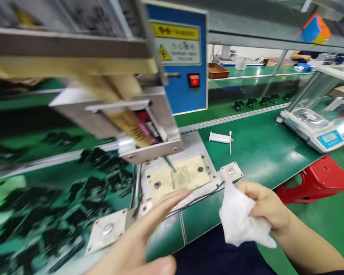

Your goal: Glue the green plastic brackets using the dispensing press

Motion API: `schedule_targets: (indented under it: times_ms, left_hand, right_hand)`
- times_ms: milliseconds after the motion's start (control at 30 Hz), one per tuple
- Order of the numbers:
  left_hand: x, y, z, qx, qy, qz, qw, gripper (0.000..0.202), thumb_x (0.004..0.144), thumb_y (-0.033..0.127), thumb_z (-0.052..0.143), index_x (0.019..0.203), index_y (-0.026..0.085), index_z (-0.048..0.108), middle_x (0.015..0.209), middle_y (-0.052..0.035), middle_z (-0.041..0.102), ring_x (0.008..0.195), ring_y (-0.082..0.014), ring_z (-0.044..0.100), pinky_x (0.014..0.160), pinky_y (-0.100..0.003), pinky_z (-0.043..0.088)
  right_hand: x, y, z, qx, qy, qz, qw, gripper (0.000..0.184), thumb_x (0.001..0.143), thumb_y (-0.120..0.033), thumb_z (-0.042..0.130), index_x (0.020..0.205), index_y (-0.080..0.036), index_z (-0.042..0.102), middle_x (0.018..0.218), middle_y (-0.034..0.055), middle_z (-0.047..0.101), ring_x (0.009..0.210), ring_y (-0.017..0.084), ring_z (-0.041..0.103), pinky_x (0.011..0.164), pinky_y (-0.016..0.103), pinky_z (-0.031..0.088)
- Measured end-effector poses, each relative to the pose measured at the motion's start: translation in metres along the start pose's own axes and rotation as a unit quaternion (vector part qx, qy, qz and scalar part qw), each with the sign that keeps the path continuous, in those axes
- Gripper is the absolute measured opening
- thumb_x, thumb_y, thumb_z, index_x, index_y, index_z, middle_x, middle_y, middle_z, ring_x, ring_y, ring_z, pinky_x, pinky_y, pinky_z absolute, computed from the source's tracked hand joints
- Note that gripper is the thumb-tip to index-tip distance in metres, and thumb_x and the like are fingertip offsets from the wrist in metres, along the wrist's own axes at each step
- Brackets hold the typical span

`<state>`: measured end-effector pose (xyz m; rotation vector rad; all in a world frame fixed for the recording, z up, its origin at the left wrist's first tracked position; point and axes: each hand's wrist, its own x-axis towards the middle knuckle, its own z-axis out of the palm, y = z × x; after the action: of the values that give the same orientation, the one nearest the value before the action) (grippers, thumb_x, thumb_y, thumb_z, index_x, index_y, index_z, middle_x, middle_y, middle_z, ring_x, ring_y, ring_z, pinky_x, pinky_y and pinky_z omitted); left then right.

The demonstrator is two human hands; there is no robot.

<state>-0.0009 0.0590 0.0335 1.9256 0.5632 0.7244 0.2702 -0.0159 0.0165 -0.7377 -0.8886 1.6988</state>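
My right hand (265, 204) is closed on a crumpled white cloth or tissue (237, 217), which hangs in front of the bench edge. Stretched out and a little blurred, my left hand (143, 233) has its fingers apart and holds nothing. Beyond its fingertips lies the machine's cream-coloured fixture plate (160, 177), with a small clear square piece (180, 177) in its middle. A thin needle-like tip (169, 164) comes down over that plate from the machine head (151, 152). Metal pads with round buttons sit at both sides, one the right button pad (231, 171), the other the left button pad (107, 229).
Many dark plastic parts (94, 187) cover the bench on the left. A blue control box (177, 57) with a lit red switch stands behind. To the right are a white syringe-like tube (220, 138), a cotton swab (230, 143), a scale (318, 122) and a red stool (323, 177).
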Motion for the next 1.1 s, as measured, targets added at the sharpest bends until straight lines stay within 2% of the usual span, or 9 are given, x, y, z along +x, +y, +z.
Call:
schedule_targets:
  times_ms: [100,200,267,367,500,600,733,933,1100]
  left_hand:
    - [0.002,-0.011,0.034,-0.117,-0.053,-0.016,0.992,0.081,0.082,0.073,0.065,0.148,0.031,0.046,0.134,-0.0156,0.066,0.114,-0.0296,0.07,0.086,-0.038,0.064]
    - [0.001,-0.022,0.054,-0.027,0.081,0.08,0.993,0.026,0.094,0.042,0.069,0.112,0.022,0.066,0.087,-0.0056,0.074,0.074,-0.0166,0.073,0.069,-0.026,0.063]
    - [-0.006,-0.025,0.055,0.1,0.159,0.206,0.96,0.01,0.098,0.026,0.064,0.095,0.016,0.067,0.081,-0.0061,0.073,0.077,-0.0161,0.072,0.078,-0.028,0.063]
    - [-0.016,-0.024,0.046,0.183,0.154,0.315,0.918,0.013,0.1,0.019,0.058,0.093,0.012,0.065,0.088,-0.0095,0.075,0.091,-0.0178,0.072,0.087,-0.031,0.064]
    - [-0.016,-0.019,0.038,0.212,0.114,0.328,0.914,0.017,0.101,0.012,0.052,0.091,0.012,0.066,0.089,-0.0069,0.076,0.097,-0.016,0.071,0.09,-0.03,0.063]
    - [-0.014,-0.02,0.039,0.22,0.121,0.328,0.911,0.018,0.098,0.009,0.053,0.09,0.013,0.068,0.089,-0.005,0.076,0.096,-0.0162,0.07,0.09,-0.029,0.063]
    - [-0.018,-0.028,0.042,0.207,0.128,0.301,0.922,0.011,0.094,0.011,0.06,0.097,0.015,0.07,0.087,-0.0066,0.074,0.089,-0.0199,0.071,0.079,-0.031,0.065]
    - [-0.016,-0.029,0.055,0.037,0.198,0.133,0.97,0.007,0.097,0.025,0.063,0.092,0.019,0.064,0.093,-0.0097,0.07,0.084,-0.0211,0.068,0.072,-0.032,0.06]
    - [-0.016,-0.022,0.057,-0.174,0.2,0.03,0.964,0.018,0.099,0.028,0.059,0.083,0.02,0.058,0.091,-0.0062,0.069,0.09,-0.0192,0.065,0.081,-0.03,0.057]
  right_hand:
    - [0.003,-0.003,0.02,-0.199,-0.099,-0.036,0.974,0.03,0.096,-0.045,0.065,0.085,-0.018,0.065,0.077,0.0001,0.059,0.067,0.01,0.051,0.064,0.022,0.041]
    - [-0.004,-0.004,0.028,-0.354,-0.101,-0.098,0.925,0.023,0.101,-0.036,0.056,0.1,-0.019,0.07,0.091,0.0041,0.063,0.077,0.012,0.056,0.072,0.024,0.044]
    - [-0.014,0.0,0.027,-0.363,-0.121,-0.098,0.919,0.028,0.098,-0.044,0.061,0.106,-0.02,0.072,0.105,0.008,0.064,0.085,0.015,0.06,0.077,0.027,0.048]
    - [-0.025,0.01,0.022,-0.259,-0.067,-0.063,0.961,0.033,0.1,-0.053,0.056,0.104,-0.022,0.067,0.102,0.0072,0.068,0.081,0.014,0.062,0.072,0.025,0.049]
    - [-0.017,0.02,0.021,-0.153,0.071,0.01,0.986,0.031,0.099,-0.051,0.059,0.115,-0.025,0.056,0.075,-0.0024,0.066,0.055,0.009,0.053,0.053,0.018,0.043]
    - [-0.005,0.023,0.025,-0.227,-0.001,0.044,0.973,0.036,0.089,-0.049,0.074,0.11,-0.02,0.065,0.065,-0.0053,0.057,0.051,0.007,0.046,0.047,0.017,0.037]
    - [0.001,0.022,0.026,-0.323,-0.012,-0.052,0.945,0.024,0.096,-0.037,0.066,0.083,-0.018,0.073,0.067,-0.0008,0.062,0.058,0.01,0.054,0.054,0.021,0.041]
    - [-0.002,-0.004,-0.006,-0.466,0.273,-0.277,0.795,0.011,0.093,-0.025,0.069,0.083,-0.025,0.075,0.074,0.0003,0.067,0.064,0.015,0.058,0.058,0.029,0.043]
    - [0.018,-0.034,-0.05,-0.464,0.422,-0.363,0.688,0.014,0.09,-0.035,0.073,0.081,-0.024,0.074,0.063,-0.0012,0.057,0.056,0.015,0.048,0.053,0.031,0.036]
